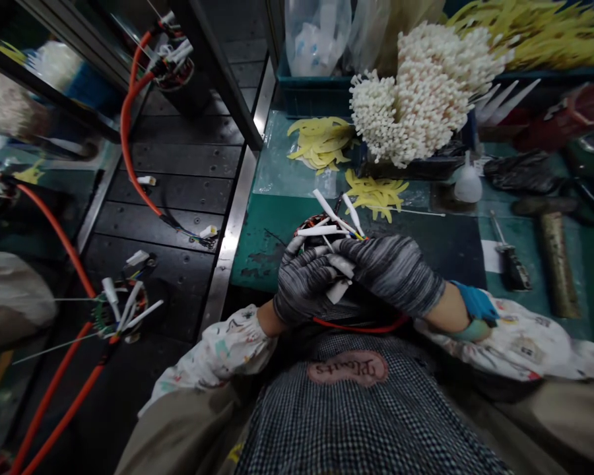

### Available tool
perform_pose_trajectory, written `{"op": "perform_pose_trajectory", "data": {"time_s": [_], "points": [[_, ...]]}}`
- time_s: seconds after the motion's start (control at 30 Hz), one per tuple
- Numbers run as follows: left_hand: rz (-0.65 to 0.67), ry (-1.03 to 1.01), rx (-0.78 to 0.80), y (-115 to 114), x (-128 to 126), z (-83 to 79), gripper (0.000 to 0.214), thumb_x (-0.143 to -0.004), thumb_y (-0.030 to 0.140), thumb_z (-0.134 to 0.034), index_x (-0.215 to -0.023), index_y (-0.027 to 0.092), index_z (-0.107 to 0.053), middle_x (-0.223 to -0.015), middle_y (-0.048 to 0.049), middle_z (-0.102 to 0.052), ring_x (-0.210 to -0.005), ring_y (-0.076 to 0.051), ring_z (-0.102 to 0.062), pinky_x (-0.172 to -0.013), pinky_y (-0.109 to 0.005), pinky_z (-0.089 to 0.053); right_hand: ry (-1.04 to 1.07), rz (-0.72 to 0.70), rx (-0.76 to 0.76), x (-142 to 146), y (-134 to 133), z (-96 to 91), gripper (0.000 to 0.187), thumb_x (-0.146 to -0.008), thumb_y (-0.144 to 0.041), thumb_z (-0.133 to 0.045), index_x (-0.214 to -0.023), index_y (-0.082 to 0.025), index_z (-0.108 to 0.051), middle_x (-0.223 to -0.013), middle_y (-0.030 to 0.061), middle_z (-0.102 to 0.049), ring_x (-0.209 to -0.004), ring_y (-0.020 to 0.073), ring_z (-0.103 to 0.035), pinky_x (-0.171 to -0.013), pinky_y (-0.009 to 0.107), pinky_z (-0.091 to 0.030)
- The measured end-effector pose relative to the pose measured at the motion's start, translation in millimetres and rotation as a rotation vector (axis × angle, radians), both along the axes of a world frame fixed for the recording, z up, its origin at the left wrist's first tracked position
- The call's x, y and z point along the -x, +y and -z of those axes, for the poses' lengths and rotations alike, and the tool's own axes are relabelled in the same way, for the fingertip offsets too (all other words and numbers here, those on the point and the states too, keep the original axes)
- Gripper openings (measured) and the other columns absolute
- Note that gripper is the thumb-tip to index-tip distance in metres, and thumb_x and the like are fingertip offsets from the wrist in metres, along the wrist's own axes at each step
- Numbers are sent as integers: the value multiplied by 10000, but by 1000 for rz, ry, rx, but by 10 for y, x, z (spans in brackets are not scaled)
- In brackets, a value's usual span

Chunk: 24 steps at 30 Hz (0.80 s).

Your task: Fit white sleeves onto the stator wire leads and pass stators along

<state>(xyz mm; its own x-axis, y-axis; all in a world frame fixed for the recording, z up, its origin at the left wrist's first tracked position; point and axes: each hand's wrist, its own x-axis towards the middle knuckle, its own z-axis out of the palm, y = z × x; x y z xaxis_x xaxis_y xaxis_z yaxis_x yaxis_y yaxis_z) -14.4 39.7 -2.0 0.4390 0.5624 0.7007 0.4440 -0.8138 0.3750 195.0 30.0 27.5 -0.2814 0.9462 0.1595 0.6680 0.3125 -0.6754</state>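
Observation:
In grey striped gloves, my left hand (304,280) and my right hand (396,270) meet close in front of my apron. Between them is a wired coil part (304,225), mostly hidden by the gloves, with white sleeves (321,230) sticking up from its coloured leads. My left fingers curl around the near side of the leads. Thumb and fingertips of my right hand are pinched on the thin leads beside a white connector (337,290). A red-orange cable (359,326) loops below both hands.
A bundle of white-tipped sticks or tubes (426,86) stands behind my hands, with yellow strips (376,192) before it. On the right lie a screwdriver (512,260) and a hammer (557,257). At left, a slatted conveyor (178,218) carries similar wired coil parts (123,307) with orange cables.

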Motion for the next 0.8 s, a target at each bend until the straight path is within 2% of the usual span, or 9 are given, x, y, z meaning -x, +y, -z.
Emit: {"op": "perform_pose_trajectory", "data": {"time_s": [0.07, 0.17, 0.23, 0.3, 0.4, 0.53, 0.67, 0.8], "points": [[-4, -16, 12, 0, -12, -2, 43, -1020, 323, -707, -1008, 283, -714, -988, 50, -873, -1061, -171, -835, -1344, -433, -425, 50, -2, 11, 17, 36, -25, 217, -1039, -423, -723, -1030, -254, -860, -839, 74, -832, -728, 236, -754, -676, 344, -598], [-12, -27, -34, 3, -12, 25, 81, -1032, 351, -702, -1013, 273, -712, -1055, 24, -873, -1052, -173, -831, -1335, -427, -448, 344, 49, 77, 15, 22, -117, 209, -1052, -412, -709, -1053, -280, -871, -988, 38, -875, -861, 230, -816, -819, 362, -674], [-20, -20, -40, 3, 7, 47, 106, -1040, 355, -696, -1099, 270, -720, -1067, 18, -870, -1058, -178, -831, -1348, -453, -448, 528, -17, 194, -8, 8, -206, 216, -1065, -396, -696, -1108, -295, -882, -1093, 22, -886, -987, 233, -841, -930, 375, -690], [-1, 9, -1, 0, 39, 58, 172, -1032, 370, -713, -1169, 267, -714, -1071, 13, -871, -1082, -191, -833, -1362, -489, -442, 593, -112, 287, -44, 9, -273, 187, -1042, -377, -730, -1109, -300, -886, -1108, 13, -888, -1013, 226, -846, -948, 363, -692], [57, 42, 84, -2, 87, 55, 143, -1004, 381, -756, -1080, 273, -699, -1103, 6, -874, -1123, -212, -833, -1366, -517, -438, 548, -73, 261, -106, 26, -270, 112, -974, -334, -797, -1037, -276, -869, -1019, 15, -883, -887, 203, -829, -824, 330, -687], [45, 29, 81, -2, 97, 57, 116, -995, 364, -761, -1031, 278, -691, -1104, -1, -869, -1089, -213, -839, -1326, -519, -489, 469, -3, 234, -158, 25, -142, 115, -964, -351, -789, -1028, -277, -850, -930, 22, -862, -775, 211, -790, -706, 354, -669], [4, 63, 51, -1, 72, 53, 143, -1028, 416, -718, -992, 281, -690, -1052, 22, -868, -1062, -194, -840, -1268, -515, -553, 439, -17, 207, -146, 8, -60, 113, -980, -348, -771, -1048, -311, -853, -950, 24, -863, -791, 235, -799, -718, 388, -684], [21, 11, 54, 9, 65, 9, 101, -1067, 382, -681, -1068, 283, -697, -1058, 26, -873, -1060, -179, -844, -1321, -490, -500, 423, -103, 77, -163, -8, -34, 112, -1020, -305, -750, -1079, -298, -845, -996, 30, -868, -851, 228, -829, -787, 382, -708]]}}
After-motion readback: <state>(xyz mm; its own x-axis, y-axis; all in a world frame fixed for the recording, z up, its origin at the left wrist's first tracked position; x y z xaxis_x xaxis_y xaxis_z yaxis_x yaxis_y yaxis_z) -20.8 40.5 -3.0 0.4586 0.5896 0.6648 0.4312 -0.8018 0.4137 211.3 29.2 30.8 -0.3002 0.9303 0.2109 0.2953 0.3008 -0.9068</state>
